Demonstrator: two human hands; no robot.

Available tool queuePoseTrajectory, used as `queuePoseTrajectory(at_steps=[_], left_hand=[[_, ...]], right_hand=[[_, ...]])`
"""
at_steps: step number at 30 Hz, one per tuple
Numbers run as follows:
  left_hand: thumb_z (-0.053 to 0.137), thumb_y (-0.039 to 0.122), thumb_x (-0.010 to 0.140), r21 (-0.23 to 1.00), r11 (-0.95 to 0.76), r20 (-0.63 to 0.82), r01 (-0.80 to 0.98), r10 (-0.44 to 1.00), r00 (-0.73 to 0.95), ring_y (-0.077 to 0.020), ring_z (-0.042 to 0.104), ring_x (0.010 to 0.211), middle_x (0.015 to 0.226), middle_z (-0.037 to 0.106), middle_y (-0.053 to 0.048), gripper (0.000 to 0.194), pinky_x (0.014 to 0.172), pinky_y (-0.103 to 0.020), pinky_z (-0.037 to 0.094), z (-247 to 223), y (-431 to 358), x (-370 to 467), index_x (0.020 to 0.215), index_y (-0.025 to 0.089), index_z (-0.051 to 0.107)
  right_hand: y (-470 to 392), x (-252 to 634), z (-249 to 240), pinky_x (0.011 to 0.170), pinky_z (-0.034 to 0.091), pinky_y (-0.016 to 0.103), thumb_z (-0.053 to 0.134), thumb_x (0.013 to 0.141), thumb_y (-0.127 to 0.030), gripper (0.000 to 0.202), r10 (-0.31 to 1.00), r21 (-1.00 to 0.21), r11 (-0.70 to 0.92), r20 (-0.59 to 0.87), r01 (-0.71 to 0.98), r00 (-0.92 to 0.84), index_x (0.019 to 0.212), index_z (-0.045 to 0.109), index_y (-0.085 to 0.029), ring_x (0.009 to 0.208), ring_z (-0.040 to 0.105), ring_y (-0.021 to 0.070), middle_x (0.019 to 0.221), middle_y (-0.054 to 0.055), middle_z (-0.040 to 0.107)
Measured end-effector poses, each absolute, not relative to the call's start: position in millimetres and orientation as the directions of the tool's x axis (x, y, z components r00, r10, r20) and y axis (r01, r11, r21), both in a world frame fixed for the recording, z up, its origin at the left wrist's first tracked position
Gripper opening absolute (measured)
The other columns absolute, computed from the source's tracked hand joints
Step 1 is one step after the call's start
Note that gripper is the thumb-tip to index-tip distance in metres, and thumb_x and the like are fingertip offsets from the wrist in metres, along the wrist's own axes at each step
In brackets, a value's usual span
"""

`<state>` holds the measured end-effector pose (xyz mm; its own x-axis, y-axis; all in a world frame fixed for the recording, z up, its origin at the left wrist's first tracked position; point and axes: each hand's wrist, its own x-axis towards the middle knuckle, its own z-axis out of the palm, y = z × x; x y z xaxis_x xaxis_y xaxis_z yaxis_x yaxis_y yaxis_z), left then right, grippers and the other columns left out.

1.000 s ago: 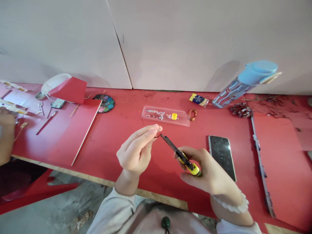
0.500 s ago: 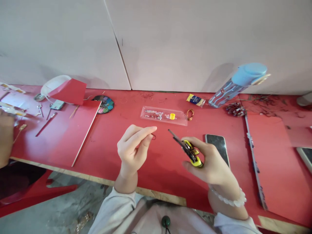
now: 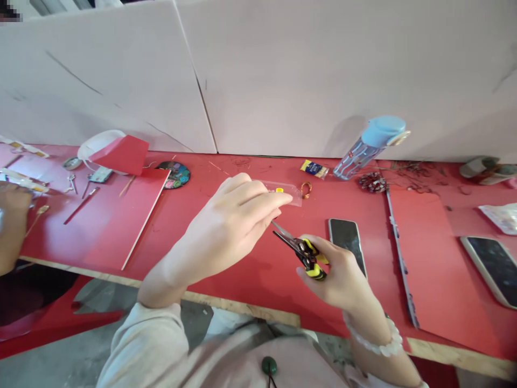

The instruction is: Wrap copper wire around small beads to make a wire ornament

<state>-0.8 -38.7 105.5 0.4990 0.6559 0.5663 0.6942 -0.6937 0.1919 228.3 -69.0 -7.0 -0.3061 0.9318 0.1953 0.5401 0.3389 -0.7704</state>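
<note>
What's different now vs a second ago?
Left hand moved right, now hiding part of the tray; scissors opened. Camera view shifted too. Right hand still holds the scissors; bottle and the phone beside that hand stayed put.

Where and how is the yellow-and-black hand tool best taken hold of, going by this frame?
Probably by the yellow-and-black handles, coming from the right, as the right hand holds it. The slim metal prongs point up and left in the picture, spread apart close to the left hand, so that end seems the poorer grip.
</note>
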Motion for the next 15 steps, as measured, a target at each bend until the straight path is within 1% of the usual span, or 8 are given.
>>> queuePoseTrajectory(at_steps=[3, 6, 11, 15], left_hand=[[0.063, 0.013, 0.098, 0.235, -0.7, 0.601, 0.675, 0.65, 0.465, -0.0142, 0.066, 0.082, 0.082, 0.069, 0.001, 0.013, 0.076, -0.028, 0.055, 109, -44, 5, 0.107, 0.021, 0.067], [0.064, 0.014, 0.097, 0.256, -0.691, 0.627, 0.677, 0.651, 0.427, -0.0141, 0.067, 0.08, 0.081, 0.069, 0.001, 0.012, 0.074, -0.028, 0.056, 111, -50, 8, 0.105, 0.022, 0.067], [0.064, 0.011, 0.096, 0.274, -0.67, 0.631, 0.69, 0.667, 0.396, -0.0141, 0.069, 0.083, 0.084, 0.072, 0.0, 0.014, 0.073, -0.027, 0.057, 111, -55, 11, 0.104, 0.021, 0.067], [0.065, 0.011, 0.095, 0.272, -0.675, 0.63, 0.686, 0.664, 0.403, -0.0135, 0.068, 0.08, 0.081, 0.071, 0.001, 0.012, 0.073, -0.028, 0.057, 111, -56, 12, 0.102, 0.021, 0.068]], right_hand=[[-76, 223, -10, 0.065, 0.057, 0.027, 0.059, 0.069, -0.018, 0.035, 0.94, -0.744, 0.342, 0.278, 0.574, -0.199, 0.103, 0.065, -0.022, 0.069, 0.071, 0.0192, 0.085, 0.003, 0.074], [-80, 222, -11, 0.063, 0.056, 0.027, 0.061, 0.069, -0.019, 0.035, 0.937, -0.714, 0.332, 0.323, 0.616, -0.131, 0.104, 0.065, -0.024, 0.069, 0.072, 0.0196, 0.085, 0.002, 0.075], [-86, 226, -8, 0.064, 0.057, 0.027, 0.062, 0.069, -0.02, 0.038, 0.925, -0.69, 0.347, 0.362, 0.635, -0.113, 0.107, 0.064, -0.025, 0.068, 0.072, 0.0197, 0.086, 0.002, 0.075], [-89, 228, -6, 0.066, 0.058, 0.028, 0.062, 0.07, -0.019, 0.041, 0.913, -0.671, 0.369, 0.391, 0.643, -0.116, 0.111, 0.063, -0.025, 0.07, 0.073, 0.0201, 0.088, 0.002, 0.076]])
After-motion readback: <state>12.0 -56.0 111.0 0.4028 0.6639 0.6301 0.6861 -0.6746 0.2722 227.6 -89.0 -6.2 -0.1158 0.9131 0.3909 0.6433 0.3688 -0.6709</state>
